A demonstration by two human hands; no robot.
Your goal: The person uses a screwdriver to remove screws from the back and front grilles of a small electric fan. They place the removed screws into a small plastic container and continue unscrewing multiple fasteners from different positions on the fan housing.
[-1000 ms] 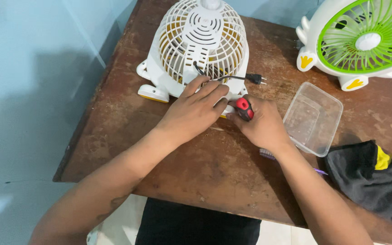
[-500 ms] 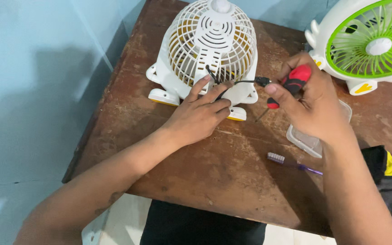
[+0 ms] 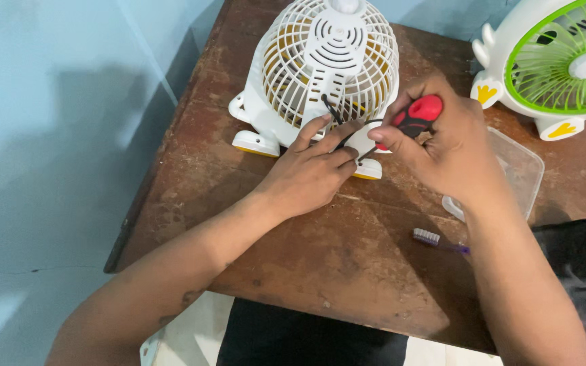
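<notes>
White fan (image 3: 327, 68) with a yellow-lined grille lies near the far edge of the wooden desk (image 3: 347, 251), its black cord (image 3: 337, 115) under the left hand (image 3: 310, 173), whose fingers rest spread on its base. Right hand (image 3: 445, 152) is closed around a red-and-black screwdriver (image 3: 415, 118) just beside the fan; a clear plastic container (image 3: 517, 169) and purple toothbrush (image 3: 439, 240) lie nearby.
</notes>
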